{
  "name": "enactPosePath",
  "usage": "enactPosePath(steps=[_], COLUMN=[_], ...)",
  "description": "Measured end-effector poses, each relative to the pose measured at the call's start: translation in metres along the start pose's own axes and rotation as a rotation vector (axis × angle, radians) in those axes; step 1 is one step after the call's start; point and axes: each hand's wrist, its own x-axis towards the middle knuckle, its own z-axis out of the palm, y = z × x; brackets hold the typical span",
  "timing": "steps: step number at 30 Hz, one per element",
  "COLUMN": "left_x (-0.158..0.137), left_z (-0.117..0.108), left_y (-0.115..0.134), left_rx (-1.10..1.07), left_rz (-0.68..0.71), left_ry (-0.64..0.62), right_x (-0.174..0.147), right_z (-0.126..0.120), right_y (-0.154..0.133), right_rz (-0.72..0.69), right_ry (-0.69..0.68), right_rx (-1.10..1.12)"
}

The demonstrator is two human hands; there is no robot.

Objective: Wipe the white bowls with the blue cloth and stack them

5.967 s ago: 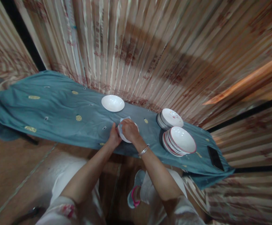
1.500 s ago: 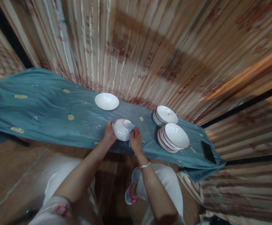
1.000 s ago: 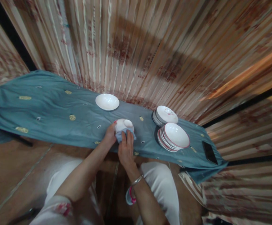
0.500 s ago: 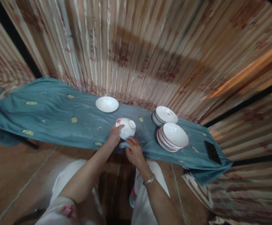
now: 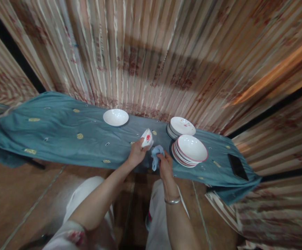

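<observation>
My left hand (image 5: 136,152) grips a small white bowl (image 5: 147,138) with a red flower on its outside, tilted and held above the cloth-covered table. Just to the right, my right hand (image 5: 166,166) pinches a crumpled light blue cloth (image 5: 156,156), which hangs apart from the bowl. Close beyond that hand stands a stack of white bowls with red rims (image 5: 192,149). A single wide white bowl (image 5: 115,117) rests farther back on the left.
Behind the red-rimmed stack is a pile of white plates (image 5: 182,125) with a floral pattern. A black phone (image 5: 237,166) lies near the right end of the teal tablecloth (image 5: 62,135). Striped curtains (image 5: 140,62) hang right behind the table.
The small bowl has been turned in my left hand, from its base facing right to its flowered side showing, and moved right. My right hand has drawn the cloth off it to the right.
</observation>
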Motion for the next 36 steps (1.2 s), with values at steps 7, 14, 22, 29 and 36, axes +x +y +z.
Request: enactPosePath(steps=[7, 14, 22, 29, 36], left_x=[-0.012, -0.022, -0.029, -0.033, -0.03], left_z=[-0.01, -0.014, -0.018, -0.021, -0.022], left_y=[0.0, 0.008, -0.002, -0.017, -0.035], left_rx=[0.649, 0.899, 0.908, 0.676, 0.344], left_rz=[0.278, 0.369, 0.383, 0.398, 0.102], left_ry=[-0.332, -0.459, -0.464, -0.415, -0.07], right_x=[0.004, 0.005, 0.004, 0.007, 0.0], right_z=[-0.008, -0.01, -0.016, -0.024, -0.018], right_y=[-0.005, -0.008, -0.011, -0.013, -0.019], right_rz=[0.022, -0.035, -0.129, -0.242, -0.467], right_ry=[-0.03, -0.001, 0.013, -0.002, 0.031], right_rx=[0.034, 0.004, -0.194, -0.394, -0.585])
